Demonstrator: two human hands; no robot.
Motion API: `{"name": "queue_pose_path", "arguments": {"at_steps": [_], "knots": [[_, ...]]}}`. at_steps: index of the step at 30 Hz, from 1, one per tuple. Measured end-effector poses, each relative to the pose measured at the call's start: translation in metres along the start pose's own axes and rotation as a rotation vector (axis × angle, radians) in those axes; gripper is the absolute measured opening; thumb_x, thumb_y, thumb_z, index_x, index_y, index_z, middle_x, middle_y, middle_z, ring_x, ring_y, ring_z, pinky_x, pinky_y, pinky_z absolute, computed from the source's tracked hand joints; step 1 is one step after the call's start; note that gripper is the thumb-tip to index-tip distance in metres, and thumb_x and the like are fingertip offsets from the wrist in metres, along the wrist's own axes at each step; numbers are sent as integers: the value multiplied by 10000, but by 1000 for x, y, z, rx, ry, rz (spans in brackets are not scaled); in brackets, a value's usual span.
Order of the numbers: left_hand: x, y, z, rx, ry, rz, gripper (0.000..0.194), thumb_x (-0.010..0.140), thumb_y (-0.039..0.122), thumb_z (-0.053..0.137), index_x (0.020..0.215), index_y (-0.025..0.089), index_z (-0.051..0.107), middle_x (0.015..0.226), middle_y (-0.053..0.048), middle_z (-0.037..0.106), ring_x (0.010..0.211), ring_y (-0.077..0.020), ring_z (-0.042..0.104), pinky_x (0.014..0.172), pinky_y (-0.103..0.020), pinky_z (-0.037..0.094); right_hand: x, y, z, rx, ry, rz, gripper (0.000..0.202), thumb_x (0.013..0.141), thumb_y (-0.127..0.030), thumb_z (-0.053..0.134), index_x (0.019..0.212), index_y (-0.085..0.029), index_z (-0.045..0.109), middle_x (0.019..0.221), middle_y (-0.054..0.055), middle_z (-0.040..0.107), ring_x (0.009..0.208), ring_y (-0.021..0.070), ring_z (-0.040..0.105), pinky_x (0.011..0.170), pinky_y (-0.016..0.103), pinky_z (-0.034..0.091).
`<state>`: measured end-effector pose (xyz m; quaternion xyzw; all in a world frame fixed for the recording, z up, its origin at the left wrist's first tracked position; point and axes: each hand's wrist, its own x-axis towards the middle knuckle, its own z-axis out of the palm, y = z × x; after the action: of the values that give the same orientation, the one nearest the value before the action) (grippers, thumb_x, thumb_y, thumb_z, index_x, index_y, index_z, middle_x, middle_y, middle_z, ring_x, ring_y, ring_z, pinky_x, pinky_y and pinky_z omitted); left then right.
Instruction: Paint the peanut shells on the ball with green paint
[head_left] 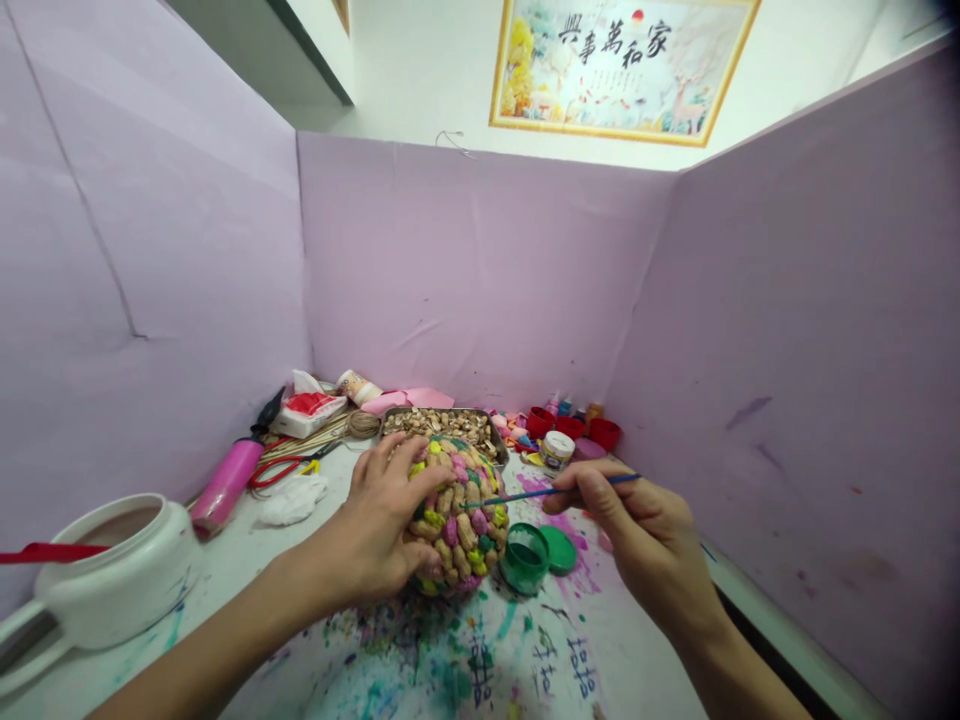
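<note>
A round ball covered in peanut shells, some painted pink, yellow and green, sits on the paint-stained table. Spread across its left side, my left hand steadies it with fingers and thumb. Between the thumb and fingers of my right hand is a thin blue paintbrush, its tip touching a shell on the front of the ball. Just right of the ball stands an uncapped jar of green paint, with its green lid lying beside it.
Behind the ball is a metal tray of peanut shells. Red cups and a white jar stand back right. At left are a white pot, a pink pump bottle, scissors and crumpled tissue. Lilac panels enclose three sides.
</note>
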<state>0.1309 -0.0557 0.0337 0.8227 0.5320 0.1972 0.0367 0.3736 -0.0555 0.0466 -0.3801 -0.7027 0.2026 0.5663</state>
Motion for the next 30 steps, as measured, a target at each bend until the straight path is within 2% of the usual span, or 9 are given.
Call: {"name": "queue_pose_path", "arguments": {"at_steps": [13, 22, 26, 30], "knots": [[-3, -2, 5, 15, 49, 44, 708, 587, 140, 705, 1242, 322, 505, 1441, -87, 302, 1357, -392, 150, 1079, -599, 177, 1, 11, 6, -12, 50, -108, 295, 890, -329, 530, 696, -197, 710, 702, 40, 743, 680, 171, 706, 638, 257, 555], [-4, -5, 6, 6, 80, 41, 699, 586, 121, 694, 1225, 334, 508, 1457, -68, 288, 1366, -379, 139, 1089, -582, 175, 2, 7, 4, -32, 20, -104, 267, 882, -307, 537, 699, -191, 692, 616, 10, 710, 584, 135, 672, 583, 218, 530], [-4, -6, 8, 13, 87, 47, 729, 582, 107, 686, 1244, 347, 497, 1454, -69, 304, 1367, -382, 155, 1090, -594, 160, 2, 7, 5, -31, 30, -114, 290, 887, -296, 527, 669, -195, 690, 651, 15, 723, 608, 133, 675, 598, 217, 530], [-4, -8, 10, 23, 98, 58, 726, 581, 105, 683, 1241, 348, 500, 1457, -63, 302, 1368, -386, 151, 1087, -602, 159, 2, 11, 7, 21, 61, -100, 258, 893, -300, 523, 725, -197, 690, 673, 16, 730, 648, 146, 692, 637, 240, 545]]}}
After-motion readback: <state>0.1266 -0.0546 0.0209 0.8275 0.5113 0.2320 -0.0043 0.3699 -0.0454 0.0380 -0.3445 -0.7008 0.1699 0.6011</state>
